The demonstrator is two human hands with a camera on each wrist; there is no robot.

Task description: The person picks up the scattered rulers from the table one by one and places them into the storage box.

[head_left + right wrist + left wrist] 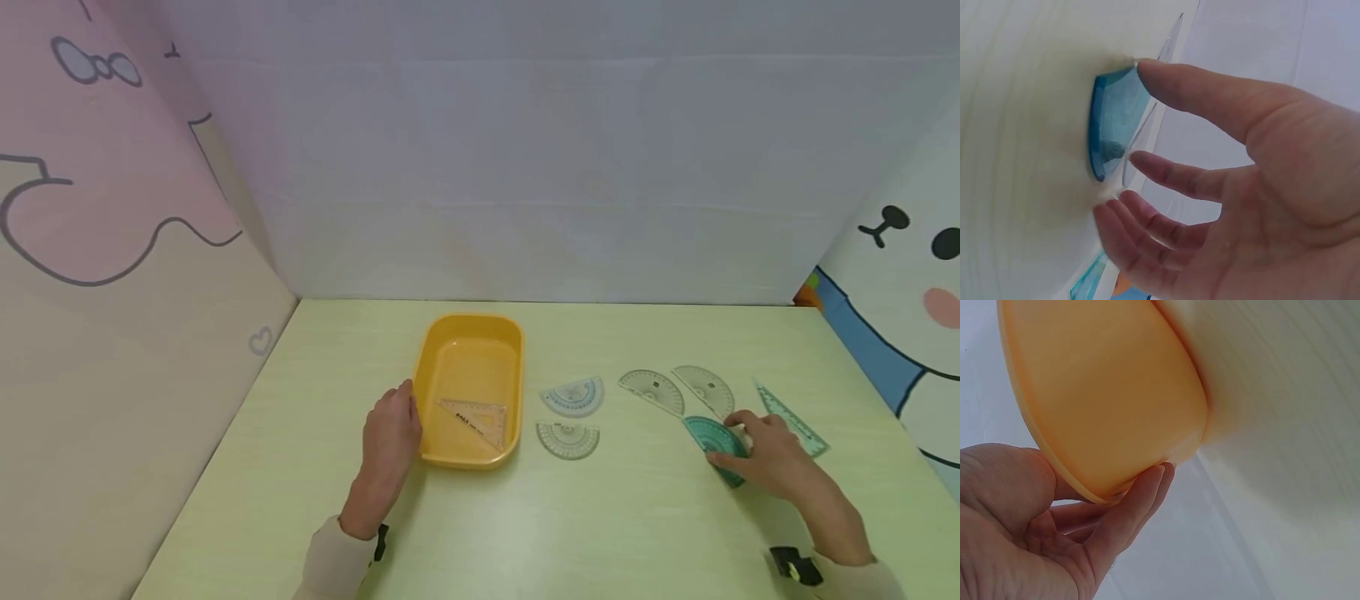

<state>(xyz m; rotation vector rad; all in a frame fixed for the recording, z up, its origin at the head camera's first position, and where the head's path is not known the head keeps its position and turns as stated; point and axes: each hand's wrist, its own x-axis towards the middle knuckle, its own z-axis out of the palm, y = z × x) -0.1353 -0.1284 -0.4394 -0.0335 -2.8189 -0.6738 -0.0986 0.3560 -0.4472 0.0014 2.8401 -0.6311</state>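
My left hand (392, 433) grips the left rim of a yellow plastic tray (469, 332); in the left wrist view the fingers (1138, 500) press its outer wall. Inside the tray lies a clear set square (487, 423) with dark lettering. Over on the right, my right hand (772, 454) spans a green transparent protractor (716, 437), thumb at one edge and index finger at the other. That protractor (1116, 119) lies low at the table surface in the right wrist view; the remaining fingers are curled beside it.
Two clear protractors (572, 397) lie right of the tray, one below the other. Two more clear protractors (652, 390) are just beyond the right hand. A green set square (795, 421) lies to its right. Walls border the pale table (480, 542).
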